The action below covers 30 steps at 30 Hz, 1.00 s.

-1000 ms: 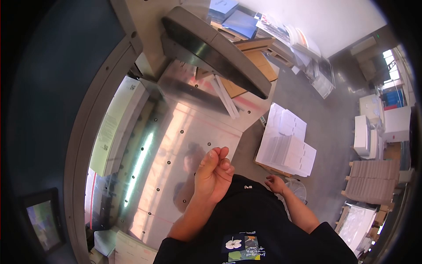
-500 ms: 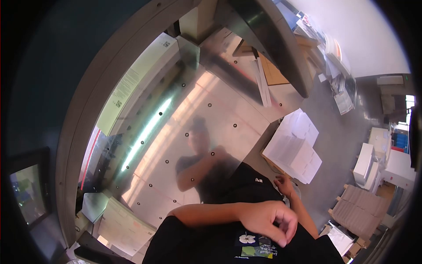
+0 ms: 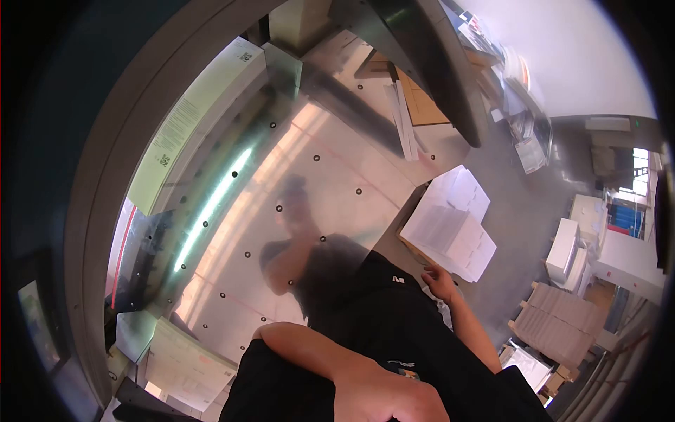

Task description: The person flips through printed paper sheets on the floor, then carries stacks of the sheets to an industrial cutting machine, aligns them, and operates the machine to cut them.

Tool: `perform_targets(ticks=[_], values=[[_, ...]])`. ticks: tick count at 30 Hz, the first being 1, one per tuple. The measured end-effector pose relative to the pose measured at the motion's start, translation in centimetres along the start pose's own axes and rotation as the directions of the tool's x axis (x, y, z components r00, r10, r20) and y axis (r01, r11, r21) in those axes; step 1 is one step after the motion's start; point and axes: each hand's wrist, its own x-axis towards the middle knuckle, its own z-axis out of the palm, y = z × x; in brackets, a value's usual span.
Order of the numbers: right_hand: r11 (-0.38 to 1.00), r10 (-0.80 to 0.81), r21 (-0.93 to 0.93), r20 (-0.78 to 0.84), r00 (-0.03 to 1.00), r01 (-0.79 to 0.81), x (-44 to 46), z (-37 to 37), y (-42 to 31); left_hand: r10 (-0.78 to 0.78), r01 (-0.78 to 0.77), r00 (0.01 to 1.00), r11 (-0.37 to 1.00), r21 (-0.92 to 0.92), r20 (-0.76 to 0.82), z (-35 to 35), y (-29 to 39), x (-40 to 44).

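Note:
My left arm crosses in front of my black shirt, and my left hand (image 3: 390, 395) is at the bottom edge, back toward me. Its fingers are cut off or hidden, so what they do cannot be told. Lower right of the table, my right hand (image 3: 439, 283) hangs with fingers loosely apart and nothing visible in it. It is nearest to a stack of white printed sheets (image 3: 450, 225). Before me lies a shiny metal table (image 3: 337, 211) dotted with small round studs, mirroring my body.
A pale green printed stack (image 3: 193, 123) lies along the table's far left side. Another paper stack (image 3: 188, 362) sits at lower left. A dark machine arm (image 3: 429, 63) overhangs the top, near an orange-brown board (image 3: 422, 98). Bundled brown cardboard (image 3: 559, 320) stands on the floor at right.
The view has shifted, so the table and stacks appear further left. My left hand has moved down toward the bottom edge and its curled fingers have gone out of sight.

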Motion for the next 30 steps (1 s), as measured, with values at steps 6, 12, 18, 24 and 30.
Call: perform_targets(ticks=[6, 12, 18, 24, 30], values=[[1.000, 0.019, 0.015, -0.009, 1.000, -0.019, -0.3, -0.2, 0.0, 0.040, -0.039, 0.999, 0.992, -0.123, 0.008, -0.2, -2.4, -1.0], [1.000, -0.001, -0.026, -0.022, 1.000, 0.000, -0.8, 0.2, 0.7, 0.048, -0.049, 0.999, 0.993, -0.108, -0.011, 0.0, -2.5, -0.5], [0.994, 0.084, 0.069, 0.030, 0.996, -0.086, -1.0, 0.6, 0.6, 0.132, -0.135, 0.988, 0.990, -0.031, -0.083, 0.0, -1.5, 0.8], [1.000, 0.010, 0.003, 0.001, 1.000, -0.010, -0.8, 1.4, 2.1, 0.160, -0.146, 0.984, 0.976, 0.160, -0.080, 0.0, -3.5, -0.3], [0.998, 0.057, 0.027, 0.009, 0.998, -0.058, -1.3, 1.3, 0.8, 0.181, -0.172, 0.981, 0.976, 0.133, -0.065, -0.2, -3.9, -0.3]])
